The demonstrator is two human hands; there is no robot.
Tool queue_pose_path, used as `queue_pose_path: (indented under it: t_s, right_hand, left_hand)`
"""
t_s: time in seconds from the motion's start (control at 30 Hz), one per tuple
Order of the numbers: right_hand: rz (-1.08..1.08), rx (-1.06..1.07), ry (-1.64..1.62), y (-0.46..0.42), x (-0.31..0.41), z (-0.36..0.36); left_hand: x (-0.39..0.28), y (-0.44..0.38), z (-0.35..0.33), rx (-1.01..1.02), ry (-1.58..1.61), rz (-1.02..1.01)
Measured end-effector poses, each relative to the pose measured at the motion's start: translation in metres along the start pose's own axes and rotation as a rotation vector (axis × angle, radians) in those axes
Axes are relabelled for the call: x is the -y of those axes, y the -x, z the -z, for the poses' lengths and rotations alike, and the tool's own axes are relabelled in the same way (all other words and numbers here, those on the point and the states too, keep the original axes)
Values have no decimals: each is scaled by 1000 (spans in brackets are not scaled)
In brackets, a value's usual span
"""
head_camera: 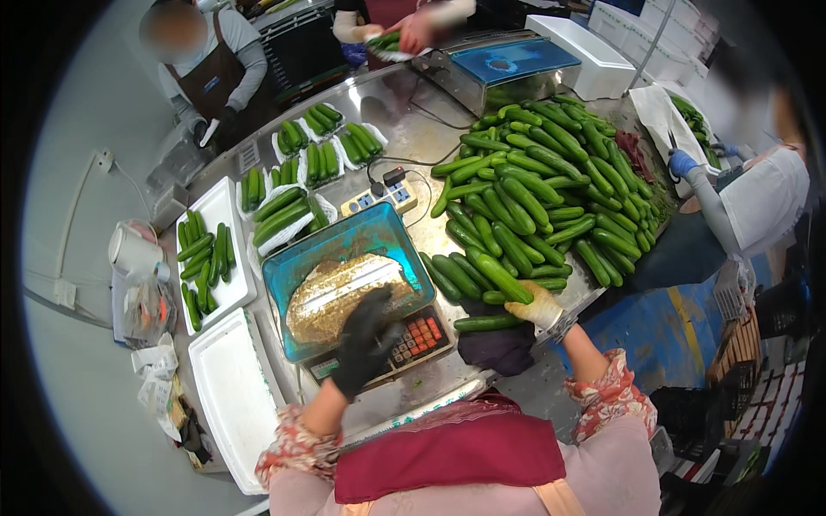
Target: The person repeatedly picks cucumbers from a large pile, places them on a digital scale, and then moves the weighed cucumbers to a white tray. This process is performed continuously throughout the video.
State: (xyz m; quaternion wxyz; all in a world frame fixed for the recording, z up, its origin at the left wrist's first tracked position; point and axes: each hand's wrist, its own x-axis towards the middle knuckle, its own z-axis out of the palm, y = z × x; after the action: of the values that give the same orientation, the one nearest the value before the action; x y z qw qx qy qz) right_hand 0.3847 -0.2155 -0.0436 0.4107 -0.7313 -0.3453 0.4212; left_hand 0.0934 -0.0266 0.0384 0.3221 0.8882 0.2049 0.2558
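Note:
My right hand (539, 306), in a pale yellowed glove, grips the near end of a cucumber (500, 276) at the front of a large cucumber pile (529, 187). Over the near edge of a digital weighing scale (418, 342) hovers my left hand (364, 345), black-gloved, holding nothing, thumb apart from the fingers. It hides part of the keypad and display. The scale's blue-rimmed pan (352, 297) is worn and bears no cucumbers. A single cucumber (487, 323) lies on a dark cloth (500, 351) just below my right hand.
Cucumbers in white foam net (284, 222) stand behind the scale, near a power strip (381, 197) with cables. Left are a white foam box holding cucumbers (239, 284) and another foam box (235, 393). Co-workers stand across the table and at right; one holds wrapped cucumbers (387, 44).

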Motion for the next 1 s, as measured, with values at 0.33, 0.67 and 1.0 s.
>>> queue_pose_path:
  t_s: [0.33,0.67,1.0]
  right_hand:
    - [-146,619,-1016,43,23,-23]
    - [-171,420,-1027,38,49,-29]
    - [-278,471,-1431,27,26,-46]
  left_hand:
    - [-46,-30,-101,253,1014,366]
    - [-63,-18,-99,-6,559,146]
    - [-61,-18,-100,235,203,-146]
